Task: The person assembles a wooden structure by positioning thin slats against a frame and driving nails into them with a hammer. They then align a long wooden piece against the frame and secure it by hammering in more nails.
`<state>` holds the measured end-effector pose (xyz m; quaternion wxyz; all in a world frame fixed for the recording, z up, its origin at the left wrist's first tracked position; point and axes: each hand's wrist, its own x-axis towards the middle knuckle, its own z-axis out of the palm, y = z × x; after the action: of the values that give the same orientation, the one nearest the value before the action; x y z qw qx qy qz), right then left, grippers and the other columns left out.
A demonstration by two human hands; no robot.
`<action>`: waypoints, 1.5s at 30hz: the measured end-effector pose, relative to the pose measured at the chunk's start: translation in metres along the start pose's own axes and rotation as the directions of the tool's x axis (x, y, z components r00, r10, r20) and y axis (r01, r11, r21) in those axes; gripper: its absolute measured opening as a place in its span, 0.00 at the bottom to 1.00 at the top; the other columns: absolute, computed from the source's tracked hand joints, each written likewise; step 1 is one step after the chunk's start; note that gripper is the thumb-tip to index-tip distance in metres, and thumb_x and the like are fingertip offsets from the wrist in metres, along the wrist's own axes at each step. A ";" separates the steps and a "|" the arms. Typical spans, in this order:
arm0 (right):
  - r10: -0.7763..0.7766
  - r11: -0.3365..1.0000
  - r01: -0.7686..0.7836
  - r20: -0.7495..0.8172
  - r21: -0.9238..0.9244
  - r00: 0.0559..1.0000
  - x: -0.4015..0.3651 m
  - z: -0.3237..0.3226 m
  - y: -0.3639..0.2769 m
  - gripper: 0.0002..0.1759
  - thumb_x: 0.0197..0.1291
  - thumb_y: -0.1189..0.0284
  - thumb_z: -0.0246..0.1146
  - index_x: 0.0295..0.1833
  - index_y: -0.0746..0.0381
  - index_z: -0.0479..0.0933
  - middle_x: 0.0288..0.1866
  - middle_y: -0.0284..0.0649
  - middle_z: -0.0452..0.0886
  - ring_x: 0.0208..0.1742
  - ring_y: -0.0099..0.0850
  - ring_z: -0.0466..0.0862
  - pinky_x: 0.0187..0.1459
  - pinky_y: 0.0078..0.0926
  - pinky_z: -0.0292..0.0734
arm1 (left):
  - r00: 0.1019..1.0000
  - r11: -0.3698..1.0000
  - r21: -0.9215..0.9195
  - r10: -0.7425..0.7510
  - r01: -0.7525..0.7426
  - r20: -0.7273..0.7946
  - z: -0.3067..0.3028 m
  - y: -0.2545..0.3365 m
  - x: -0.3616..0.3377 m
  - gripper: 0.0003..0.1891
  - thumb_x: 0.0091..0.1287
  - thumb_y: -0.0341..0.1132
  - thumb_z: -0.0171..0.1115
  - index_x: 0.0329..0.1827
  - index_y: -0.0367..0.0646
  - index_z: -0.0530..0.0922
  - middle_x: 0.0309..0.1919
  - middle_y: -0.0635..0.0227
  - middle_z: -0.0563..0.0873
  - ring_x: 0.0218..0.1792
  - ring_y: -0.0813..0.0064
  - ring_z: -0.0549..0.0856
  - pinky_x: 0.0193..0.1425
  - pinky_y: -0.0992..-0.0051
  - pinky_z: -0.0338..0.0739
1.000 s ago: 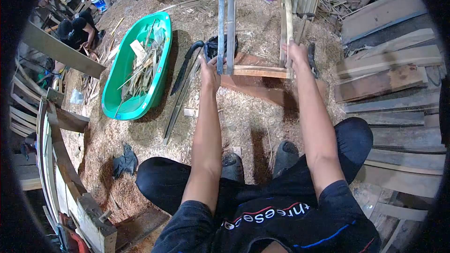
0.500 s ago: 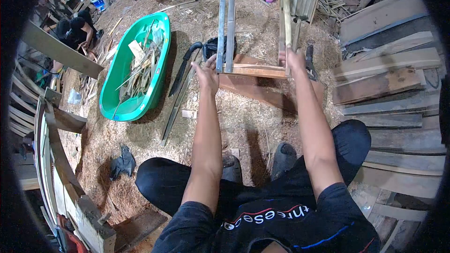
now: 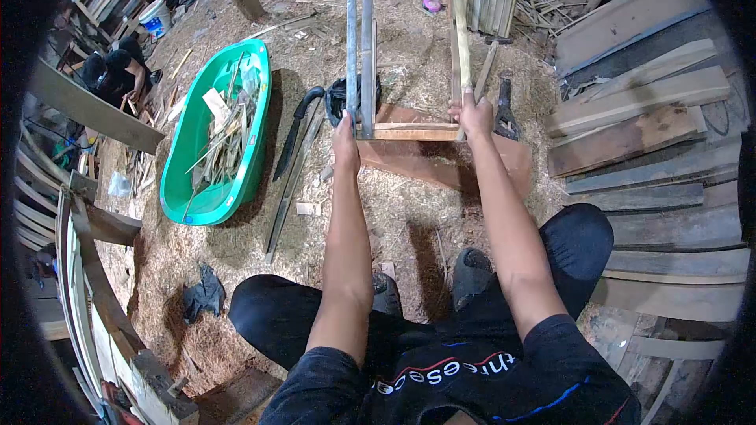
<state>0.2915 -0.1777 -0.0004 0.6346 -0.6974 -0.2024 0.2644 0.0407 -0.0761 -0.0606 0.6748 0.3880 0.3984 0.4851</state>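
Observation:
A wooden frame point(image 3: 416, 132) made of narrow slats is held up in front of me, with a crossbar nearest me and long slats pointing away on both sides. My left hand point(image 3: 345, 145) is closed on its left corner, by the end of a greyish slat point(image 3: 351, 47). At the right corner, my right hand point(image 3: 476, 116) grips the end of a paler slat point(image 3: 461, 39). Below the frame lies a flat brown board point(image 3: 441, 164) on the ground, partly covered from view by the frame and my right forearm.
A green tub point(image 3: 260, 110) of wood scraps stands left, beside a dark machete point(image 3: 293, 138) and a long strip point(image 3: 285, 208). A slatted wooden box point(image 3: 492, 4) sits at the back. Planks point(image 3: 638, 102) line the right side. Another person point(image 3: 118, 71) crouches far left.
My left hand's fingers, spread apart earlier, have closed on the frame's left corner. My right hand keeps its hold. The whole view has shifted slightly.

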 end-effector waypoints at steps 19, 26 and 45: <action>0.040 0.999 -0.041 0.030 0.034 0.999 -0.003 -0.004 -0.005 0.23 0.75 0.59 0.49 0.50 0.72 0.73 0.30 0.45 0.86 0.23 0.27 0.85 0.21 0.19 0.76 | 0.998 0.997 0.052 0.053 -0.054 0.026 0.011 0.005 -0.009 0.19 0.64 0.40 0.68 0.51 0.35 0.81 0.43 0.66 0.85 0.44 0.75 0.82 0.52 0.74 0.73; 0.002 0.997 -0.005 0.029 0.079 1.000 -0.013 -0.006 -0.010 0.21 0.73 0.59 0.53 0.42 0.70 0.74 0.28 0.43 0.85 0.22 0.27 0.84 0.21 0.21 0.76 | 0.999 0.990 0.136 0.032 -0.035 0.023 0.015 0.016 -0.018 0.19 0.65 0.40 0.68 0.53 0.35 0.80 0.45 0.64 0.85 0.46 0.73 0.82 0.54 0.73 0.73; -0.123 0.991 0.122 0.002 0.053 0.992 -0.017 -0.005 0.001 0.20 0.71 0.60 0.57 0.38 0.70 0.74 0.25 0.43 0.83 0.21 0.27 0.83 0.24 0.25 0.79 | 0.998 0.973 0.231 -0.035 0.019 0.062 -0.013 0.020 -0.018 0.11 0.65 0.39 0.68 0.40 0.39 0.84 0.30 0.75 0.83 0.30 0.83 0.77 0.38 0.79 0.71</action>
<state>0.2813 -0.1924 0.0004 0.6671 -0.6661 -0.2396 0.2321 0.0183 -0.0872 -0.0449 0.6445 0.4737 0.4349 0.4135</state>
